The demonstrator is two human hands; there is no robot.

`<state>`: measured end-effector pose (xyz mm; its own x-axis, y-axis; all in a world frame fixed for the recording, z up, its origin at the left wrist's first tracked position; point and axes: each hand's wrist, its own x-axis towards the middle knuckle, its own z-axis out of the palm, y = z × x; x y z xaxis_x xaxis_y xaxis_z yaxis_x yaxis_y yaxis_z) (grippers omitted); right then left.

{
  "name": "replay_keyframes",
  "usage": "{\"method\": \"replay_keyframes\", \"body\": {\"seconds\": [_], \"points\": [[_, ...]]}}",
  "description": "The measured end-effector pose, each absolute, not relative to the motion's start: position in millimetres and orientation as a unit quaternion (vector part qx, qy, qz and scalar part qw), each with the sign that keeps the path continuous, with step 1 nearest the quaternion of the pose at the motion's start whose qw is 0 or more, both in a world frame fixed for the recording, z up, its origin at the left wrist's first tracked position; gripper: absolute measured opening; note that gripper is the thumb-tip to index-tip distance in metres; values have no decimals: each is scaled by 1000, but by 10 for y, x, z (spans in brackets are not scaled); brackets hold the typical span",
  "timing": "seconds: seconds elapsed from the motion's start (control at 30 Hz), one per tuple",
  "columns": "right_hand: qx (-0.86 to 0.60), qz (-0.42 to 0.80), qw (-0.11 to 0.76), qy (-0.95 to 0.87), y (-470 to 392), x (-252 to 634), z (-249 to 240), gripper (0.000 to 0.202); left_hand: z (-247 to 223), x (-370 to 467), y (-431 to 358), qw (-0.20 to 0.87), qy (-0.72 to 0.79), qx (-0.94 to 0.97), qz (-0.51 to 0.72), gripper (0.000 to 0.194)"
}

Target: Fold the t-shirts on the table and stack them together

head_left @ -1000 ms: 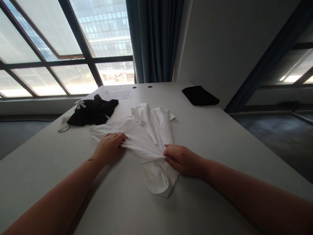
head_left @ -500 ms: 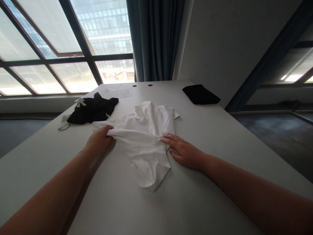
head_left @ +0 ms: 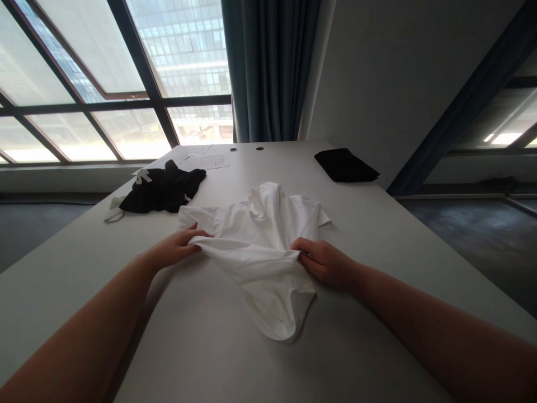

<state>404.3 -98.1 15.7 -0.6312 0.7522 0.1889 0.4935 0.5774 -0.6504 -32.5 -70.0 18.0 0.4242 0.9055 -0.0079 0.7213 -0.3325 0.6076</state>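
Pinches a fold of a white T-shirt (head_left: 272, 224) with the left hand (head_left: 178, 249) at one end and the right hand (head_left: 327, 263) at the other, on a white table (head_left: 188, 336). Has a crumpled black garment (head_left: 157, 190) beyond the left hand, near paper sheets (head_left: 207, 161), and a folded black cloth (head_left: 346, 165) at far right. Faces paned windows (head_left: 193, 50) and a blue curtain (head_left: 268, 67)

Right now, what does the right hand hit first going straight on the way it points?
The white garment: the right hand is in contact with it. Past its folds, the black garment looks roughly in line, but depth is hard to judge.
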Motion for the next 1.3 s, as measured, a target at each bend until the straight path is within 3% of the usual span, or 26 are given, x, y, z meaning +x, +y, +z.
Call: {"method": "replay_keyframes", "body": {"seconds": [0.1, 0.23, 0.3, 0.37, 0.5, 0.57, 0.67, 0.7, 0.77, 0.83, 0.87, 0.93, 1.0, 1.17, 1.3], "points": [[-386, 400, 263, -788, -954, 4052, 179, 26, 196, -332, -723, 339, 561, 712, 251, 90], [-418, 572, 317, -631, -852, 4052, 126, 45, 203, -200, -763, 425, 579, 631, 293, 78], [-436, 600, 350, -572, -783, 4062, 77, 49, 161, -129, -754, 366, 608, 641, 292, 65], [-451, 591, 379, -551, -706, 4083, 24, 50, 96, -81, -720, 229, 634, 683, 282, 48], [-474, 539, 418, -557, -573, 4137, -77, 46, 61, -20, -677, -17, 533, 797, 284, 18], [-483, 523, 438, -549, -550, 4148, -106, 46, 129, 53, -739, -54, 455, 848, 266, 17], [-464, 539, 458, -534, -615, 4128, -93, 52, 242, 279, -952, 6, 350, 918, 188, 19], [-445, 552, 456, -537, -664, 4113, -70, 57, 256, 378, -1033, 34, 318, 934, 160, 25], [-398, 584, 417, -571, -790, 4078, -1, 72, 228, 575, -1162, 54, 283, 949, 128, 58], [-349, 599, 326, -642, -920, 4045, 84, 89, 146, 721, -1217, 51, 281, 951, 120, 74], [-329, 586, 272, -688, -974, 4031, 124, 95, 98, 762, -1215, 49, 288, 948, 124, 67], [-301, 518, 181, -780, -1040, 4017, 186, 101, 15, 773, -1170, 49, 309, 939, 142, 36], [-290, 431, 132, -844, -1043, 4026, 209, 99, -31, 714, -1104, 41, 326, 930, 162, 23], [-277, 335, 130, -891, -884, 4117, 111, 75, -50, 522, -977, -22, 397, 895, 202, 24], [-264, 299, 209, -893, -810, 4150, 37, 44, -97, 410, -853, -67, 519, 829, 196, 62]]}}
